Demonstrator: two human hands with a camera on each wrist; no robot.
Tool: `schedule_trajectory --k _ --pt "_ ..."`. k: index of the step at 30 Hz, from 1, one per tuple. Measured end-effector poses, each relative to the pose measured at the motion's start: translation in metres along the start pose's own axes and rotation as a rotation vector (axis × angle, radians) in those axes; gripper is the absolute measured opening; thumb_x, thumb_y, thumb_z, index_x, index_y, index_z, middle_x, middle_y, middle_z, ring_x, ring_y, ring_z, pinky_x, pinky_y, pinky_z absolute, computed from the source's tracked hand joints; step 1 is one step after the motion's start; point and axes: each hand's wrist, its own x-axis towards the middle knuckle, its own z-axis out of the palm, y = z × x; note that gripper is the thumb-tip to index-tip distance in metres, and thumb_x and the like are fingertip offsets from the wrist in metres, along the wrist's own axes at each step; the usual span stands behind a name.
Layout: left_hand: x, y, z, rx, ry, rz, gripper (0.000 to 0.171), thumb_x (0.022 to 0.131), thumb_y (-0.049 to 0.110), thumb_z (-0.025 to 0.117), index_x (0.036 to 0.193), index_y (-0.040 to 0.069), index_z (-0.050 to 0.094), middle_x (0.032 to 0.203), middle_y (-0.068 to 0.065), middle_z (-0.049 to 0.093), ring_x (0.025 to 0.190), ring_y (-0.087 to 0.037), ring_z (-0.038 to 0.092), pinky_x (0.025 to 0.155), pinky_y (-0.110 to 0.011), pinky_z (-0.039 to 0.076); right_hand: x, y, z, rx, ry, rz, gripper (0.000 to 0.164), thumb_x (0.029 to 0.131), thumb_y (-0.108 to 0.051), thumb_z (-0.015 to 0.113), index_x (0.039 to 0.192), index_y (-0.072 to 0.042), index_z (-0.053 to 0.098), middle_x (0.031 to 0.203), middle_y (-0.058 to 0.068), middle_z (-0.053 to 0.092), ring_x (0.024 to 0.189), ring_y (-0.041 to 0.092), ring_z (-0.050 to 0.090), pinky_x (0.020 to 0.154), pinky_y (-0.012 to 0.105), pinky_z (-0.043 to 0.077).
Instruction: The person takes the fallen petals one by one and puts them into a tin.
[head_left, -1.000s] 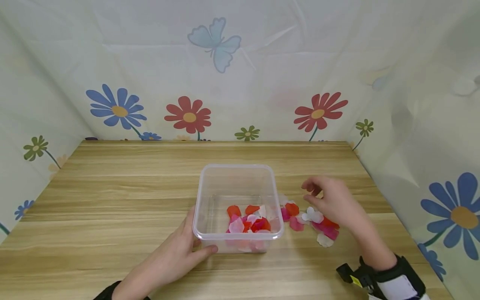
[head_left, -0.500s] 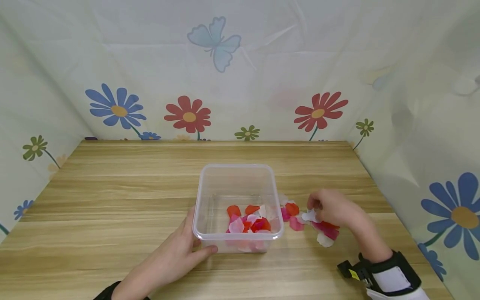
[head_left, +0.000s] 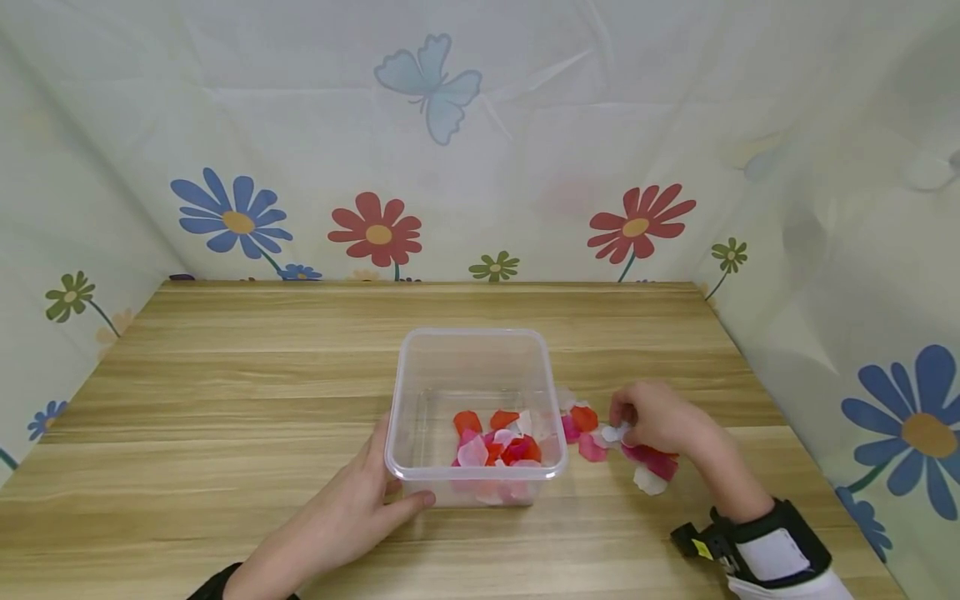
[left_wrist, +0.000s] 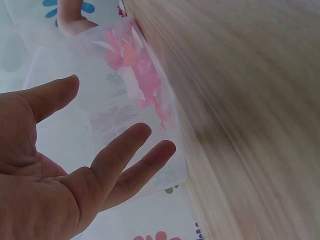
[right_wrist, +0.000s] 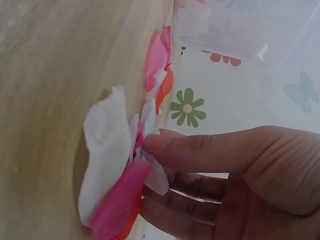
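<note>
Fingers [right_wrist: 197, 186] of the right hand [head_left: 663, 418] pinch a white petal [head_left: 613, 433], right there among loose petals [head_left: 592, 447] right of the clear box [head_left: 476, 472]; left hand [head_left: 360, 504], fingers spread, touches the box's left side.

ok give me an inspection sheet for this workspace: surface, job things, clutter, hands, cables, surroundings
Surface: wood-grain tabletop, lit evenly, petals lying on part of it.
Job's things: clear open container upright, with red, pink and white petals inside; loose petals in similar colours lie to its right.
Clutter: nothing seen.
Left hand: at the container's left side, fingers spread; firm contact cannot be told.
Right hand: pinches a white petal among the loose ones; black strap on the wrist.
Cables: nothing seen.
Surroundings: pale backdrop behind and at both sides, printed with flowers and a butterfly.
</note>
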Motion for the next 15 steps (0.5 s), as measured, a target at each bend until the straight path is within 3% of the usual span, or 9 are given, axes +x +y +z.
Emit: schedule_trajectory --k 9,15 --pt "0.0 0.0 0.0 0.014 0.002 0.004 0.094 0.091 0.017 0.081 0.159 0.019 0.017 0.143 -0.017 0.049 0.121 -0.029 0.06 0.097 -0.036 0.054 -0.004 -0.003 -0.006 0.022 0.041 0.017 0.014 0.083 0.007 0.073 0.083 -0.006 0.07 0.08 0.003 0.061 0.072 0.021 0.053 0.064 0.035 0.052" --pt "0.0 0.0 0.0 0.015 0.002 0.006 0.095 0.09 0.017 0.081 0.159 0.019 0.017 0.144 -0.017 0.048 0.122 -0.03 0.059 0.098 -0.038 0.053 -0.007 -0.009 -0.012 0.037 0.095 0.022 0.008 0.086 0.004 0.075 0.09 -0.002 0.073 0.083 0.003 0.064 0.075 0.021 0.055 0.067 0.036 0.055"
